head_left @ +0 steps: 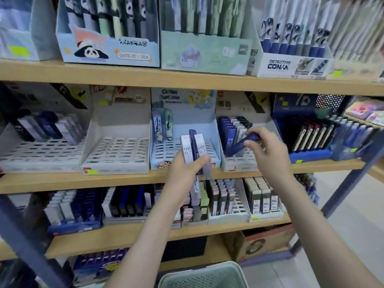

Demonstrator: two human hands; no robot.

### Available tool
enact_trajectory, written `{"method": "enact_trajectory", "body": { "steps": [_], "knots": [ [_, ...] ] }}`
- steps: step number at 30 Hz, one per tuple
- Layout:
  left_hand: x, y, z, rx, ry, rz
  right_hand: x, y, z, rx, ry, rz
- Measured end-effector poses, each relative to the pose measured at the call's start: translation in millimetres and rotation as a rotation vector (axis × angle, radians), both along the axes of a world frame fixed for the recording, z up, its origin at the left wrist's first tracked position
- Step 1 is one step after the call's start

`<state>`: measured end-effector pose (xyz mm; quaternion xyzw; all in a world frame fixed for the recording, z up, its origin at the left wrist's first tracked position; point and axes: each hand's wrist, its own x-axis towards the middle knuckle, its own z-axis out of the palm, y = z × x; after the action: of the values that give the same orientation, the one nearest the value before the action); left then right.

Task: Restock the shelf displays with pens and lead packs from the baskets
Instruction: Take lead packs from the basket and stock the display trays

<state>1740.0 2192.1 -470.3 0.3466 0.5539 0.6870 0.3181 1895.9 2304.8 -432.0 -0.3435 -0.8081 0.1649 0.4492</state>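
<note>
- My left hand (187, 169) is clamped on a fanned bunch of lead packs (200, 146), fingers curled round their lower halves and thumb across the front. Two pale packs marked HB 07 flank a dark blue one, all held upright before the middle shelf (124, 180).
- My right hand (264, 151) pinches the upper end of a single blue pack (246, 140) between thumb and fingertips. The pack tilts to the left, its lower end down at the slotted bed of a white display tray (239, 164) on the middle shelf. Whether it sits in a slot I cannot tell.
- At the far end of that tray stands a row of stocked packs (229, 132), blue on the left, pale and black to the right.
- Just left of it, behind my left hand, a light blue cartoon tray (215, 142) holds a few packs at its far left corner.
- A pale green basket (205, 274) sits near, at the bottom edge, between my forearms.
- On the top shelf, a panda pen box (108, 48) stands to the left and a Detective Conan box (291, 66) to the right.
</note>
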Motion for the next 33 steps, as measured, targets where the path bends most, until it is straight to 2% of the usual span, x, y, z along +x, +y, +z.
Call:
{"method": "enact_trajectory", "body": {
  "steps": [6,9,19,23,26,33],
  "knots": [
    [11,11,5,0.04,-0.136,-0.079,0,8,7,0.013,-0.06,0.037],
    [14,11,5,0.014,-0.136,-0.113,-3,9,12,-0.065,-0.051,0.056],
    [10,3,9,0.008,-0.172,-0.134,-4,24,22,-0.082,-0.068,0.078],
    [11,2,9,0.011,-0.154,-0.131,-10,23,18,0.028,-0.115,0.094],
    [11,2,8,0.016,-0.134,-0.127,-19,26,12,0.182,-0.227,0.005],
    [11,3,6,0.051,-0.123,-0.177,-23,28,0,0.204,-0.267,-0.046]
  ]
}}
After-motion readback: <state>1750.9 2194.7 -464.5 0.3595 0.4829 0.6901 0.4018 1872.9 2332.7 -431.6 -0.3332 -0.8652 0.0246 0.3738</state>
